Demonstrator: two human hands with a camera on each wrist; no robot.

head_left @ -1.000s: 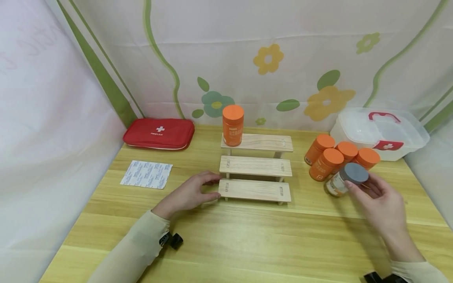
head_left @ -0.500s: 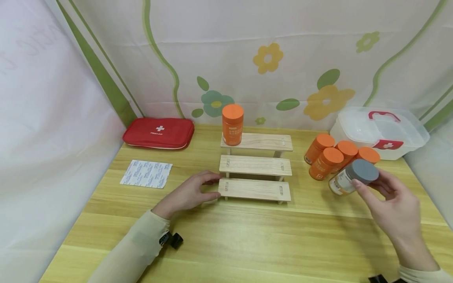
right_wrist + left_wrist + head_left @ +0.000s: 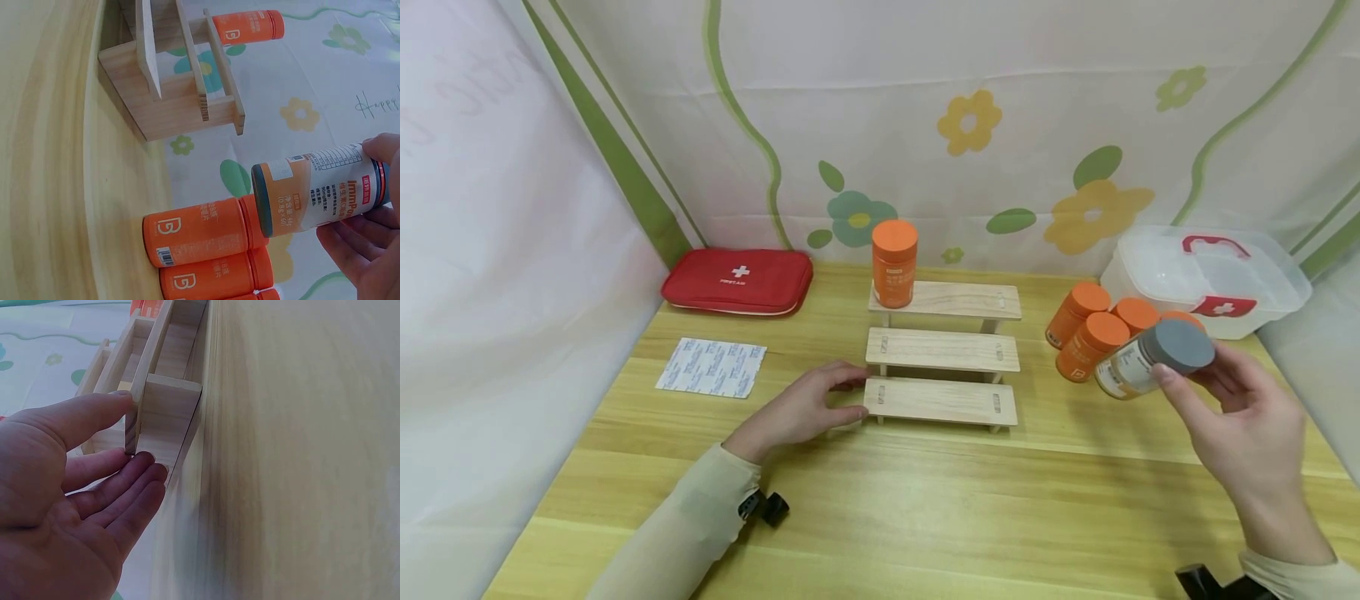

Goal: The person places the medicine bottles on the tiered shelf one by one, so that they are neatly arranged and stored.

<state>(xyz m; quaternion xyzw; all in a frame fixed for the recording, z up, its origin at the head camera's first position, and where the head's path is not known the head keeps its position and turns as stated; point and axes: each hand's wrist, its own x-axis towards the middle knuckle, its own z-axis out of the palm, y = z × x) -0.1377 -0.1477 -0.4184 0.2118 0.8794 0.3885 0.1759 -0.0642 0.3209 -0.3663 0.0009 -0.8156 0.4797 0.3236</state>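
Observation:
My right hand (image 3: 1255, 425) grips a pill bottle (image 3: 1131, 371) with a grey cap and a white and orange label, tilted and raised above the table. In the right wrist view the bottle (image 3: 322, 187) overlaps an orange bottle (image 3: 197, 230). Several orange-capped bottles (image 3: 1093, 342) stand grouped just behind it. At the left end of a three-step wooden display rack (image 3: 940, 402), my left hand (image 3: 805, 408) pinches the lowest board, thumb on one face and fingers on the other. One orange bottle (image 3: 894, 265) stands at the left of the top step.
A red first-aid pouch (image 3: 737, 283) lies at the back left, with a white printed blister sheet (image 3: 711, 367) in front of it. Behind the orange bottles sits a clear-lidded box (image 3: 1210, 279) with a red handle. A floral curtain hangs behind the table.
My right hand has lifted the grey-capped bottle and shifted it slightly right, tilting it more. The left hand stays at the rack.

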